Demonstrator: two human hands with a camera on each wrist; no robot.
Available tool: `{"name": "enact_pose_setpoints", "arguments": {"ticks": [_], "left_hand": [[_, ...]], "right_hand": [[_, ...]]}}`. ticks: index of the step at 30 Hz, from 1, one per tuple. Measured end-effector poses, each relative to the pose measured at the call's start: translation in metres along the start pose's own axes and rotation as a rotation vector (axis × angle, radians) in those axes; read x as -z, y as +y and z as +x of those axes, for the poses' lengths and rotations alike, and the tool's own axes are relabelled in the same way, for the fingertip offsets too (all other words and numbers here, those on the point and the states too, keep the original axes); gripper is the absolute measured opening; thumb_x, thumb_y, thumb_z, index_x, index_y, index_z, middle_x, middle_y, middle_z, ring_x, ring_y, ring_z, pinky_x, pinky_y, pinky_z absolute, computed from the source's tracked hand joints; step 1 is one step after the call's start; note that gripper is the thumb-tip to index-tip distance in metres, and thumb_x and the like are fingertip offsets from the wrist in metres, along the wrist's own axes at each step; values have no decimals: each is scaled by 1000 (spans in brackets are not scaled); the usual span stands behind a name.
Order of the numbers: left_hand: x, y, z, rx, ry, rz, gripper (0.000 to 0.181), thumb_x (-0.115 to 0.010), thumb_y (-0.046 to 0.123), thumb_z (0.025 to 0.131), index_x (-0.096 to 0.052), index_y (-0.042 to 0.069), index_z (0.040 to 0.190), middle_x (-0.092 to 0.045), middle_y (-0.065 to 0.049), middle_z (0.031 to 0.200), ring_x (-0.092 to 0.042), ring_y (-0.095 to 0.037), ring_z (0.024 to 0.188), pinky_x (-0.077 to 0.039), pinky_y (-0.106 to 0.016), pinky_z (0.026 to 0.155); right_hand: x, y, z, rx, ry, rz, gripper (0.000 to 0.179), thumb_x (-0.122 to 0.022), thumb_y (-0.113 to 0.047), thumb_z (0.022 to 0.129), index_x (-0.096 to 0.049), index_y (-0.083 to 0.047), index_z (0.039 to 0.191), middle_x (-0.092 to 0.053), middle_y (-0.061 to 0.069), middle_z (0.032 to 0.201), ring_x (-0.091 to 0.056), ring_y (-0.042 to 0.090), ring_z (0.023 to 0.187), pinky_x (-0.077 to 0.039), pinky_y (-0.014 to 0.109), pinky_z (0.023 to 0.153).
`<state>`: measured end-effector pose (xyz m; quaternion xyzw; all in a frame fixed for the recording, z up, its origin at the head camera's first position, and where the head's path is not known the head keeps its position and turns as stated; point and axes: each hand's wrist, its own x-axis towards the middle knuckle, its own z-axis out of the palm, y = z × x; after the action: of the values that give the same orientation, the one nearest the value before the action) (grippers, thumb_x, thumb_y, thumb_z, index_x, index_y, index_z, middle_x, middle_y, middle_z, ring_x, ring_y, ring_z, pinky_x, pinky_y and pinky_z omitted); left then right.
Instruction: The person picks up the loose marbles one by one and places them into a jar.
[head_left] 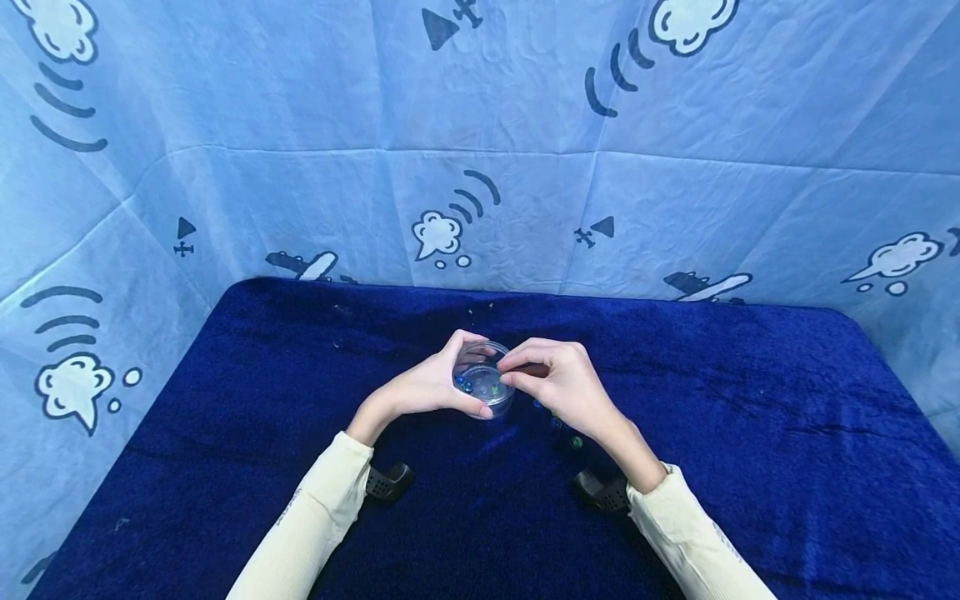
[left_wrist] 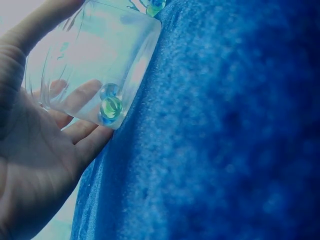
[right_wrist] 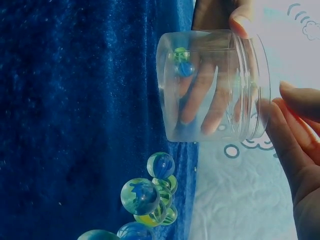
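Note:
A clear plastic jar (head_left: 480, 402) is held by my left hand (head_left: 427, 385), thumb on the near side and fingers around the far side. Its mouth faces up in the head view. Blue and green glass marbles (left_wrist: 110, 107) lie at the bottom of the jar. My right hand (head_left: 558, 379) is at the jar's right rim, thumb and fingertips close together over the mouth, with no marble showing between them. In the right wrist view those fingertips are right by the rim. More marbles (right_wrist: 141, 196) lie on the cloth below my right hand.
A dark blue plush cloth (head_left: 750, 400) covers the table. Behind it hangs a light blue printed curtain (head_left: 525, 200). Black wrist-worn devices (head_left: 390, 482) stick out under both cream sleeves (head_left: 315, 500).

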<state>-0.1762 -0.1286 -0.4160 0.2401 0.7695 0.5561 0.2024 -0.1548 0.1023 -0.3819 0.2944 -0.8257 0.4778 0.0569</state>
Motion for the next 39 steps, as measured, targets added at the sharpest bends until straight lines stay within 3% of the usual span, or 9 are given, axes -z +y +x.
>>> {"name": "enact_pose_setpoints", "arguments": {"ticks": [39], "left_hand": [[1,0,0,7,2,7,92,-90,11,78,-32,8,150,-50,-8,152,-48,-24,141,-39,-43,115]], "right_hand": [[5,-4,1,-31,-9,-13,9,-81,2,87,-81,-6,90,-76,-2,91,-71,13,85,-60,25,74]]}}
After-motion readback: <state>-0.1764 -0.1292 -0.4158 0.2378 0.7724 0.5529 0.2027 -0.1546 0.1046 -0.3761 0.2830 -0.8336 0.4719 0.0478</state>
